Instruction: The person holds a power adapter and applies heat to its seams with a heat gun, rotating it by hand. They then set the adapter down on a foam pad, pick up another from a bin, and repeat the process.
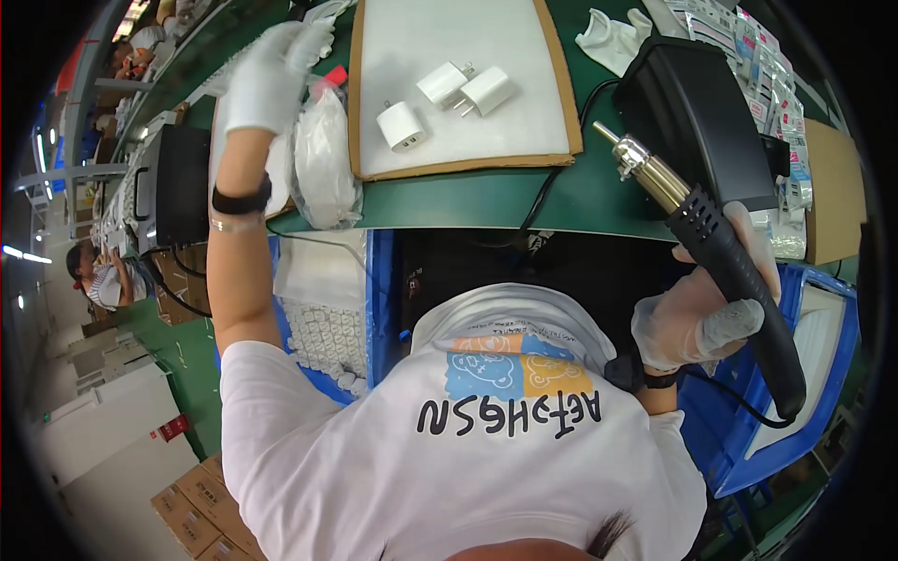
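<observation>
Clamped around the black ribbed handle of a hot-air gun (748, 290), the gloved right hand (702, 318) held the tool with its metal nozzle (645, 168) angled up and left toward the green bench (486, 201), well short of anything lying there. Its grip was fully closed on the handle, and a black cord trailed down from the tool's butt over a blue plastic crate (823, 374).

Further out, the left hand (271, 70), in a white glove, reached along the bench's left side over a clear plastic bag (323, 154) of pale parts. Whether its fingers were together on something or merely resting there could not be told.

Beyond the nozzle lay a white foam pad backed with brown cardboard (463, 84), carrying three white plug-in chargers (444, 98), loose and unwrapped, apart from both hands. A black box-shaped unit (692, 112) stood right of the pad.

Judging from this, the work sat at an early point: the gun was held ready but not brought to any charger, and all three pieces seemed to wait for handling.
</observation>
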`<control>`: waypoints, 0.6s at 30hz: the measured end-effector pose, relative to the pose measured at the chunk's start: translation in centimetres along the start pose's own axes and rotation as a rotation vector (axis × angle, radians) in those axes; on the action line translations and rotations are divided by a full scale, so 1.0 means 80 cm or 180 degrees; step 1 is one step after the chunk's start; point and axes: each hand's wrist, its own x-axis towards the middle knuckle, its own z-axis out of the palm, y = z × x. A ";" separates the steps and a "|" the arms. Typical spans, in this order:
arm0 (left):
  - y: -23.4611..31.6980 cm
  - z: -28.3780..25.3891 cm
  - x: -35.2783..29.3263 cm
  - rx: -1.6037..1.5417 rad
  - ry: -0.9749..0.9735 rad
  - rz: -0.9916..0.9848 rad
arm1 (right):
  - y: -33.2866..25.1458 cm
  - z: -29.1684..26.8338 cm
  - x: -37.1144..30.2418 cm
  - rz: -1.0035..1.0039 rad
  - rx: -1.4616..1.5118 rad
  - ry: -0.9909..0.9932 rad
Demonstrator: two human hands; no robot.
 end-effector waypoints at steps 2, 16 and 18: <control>0.083 -0.002 -0.042 0.1312 -0.1200 -0.0134 | -0.001 -0.002 -0.001 0.0060 0.0093 -0.0320; 0.055 0.061 -0.112 0.1242 -0.0649 0.0728 | 0.007 -0.004 -0.007 -0.0160 0.0635 -0.0516; 0.055 0.057 -0.114 0.1160 -0.0621 0.0696 | 0.005 0.000 -0.008 -0.0110 0.0560 -0.0376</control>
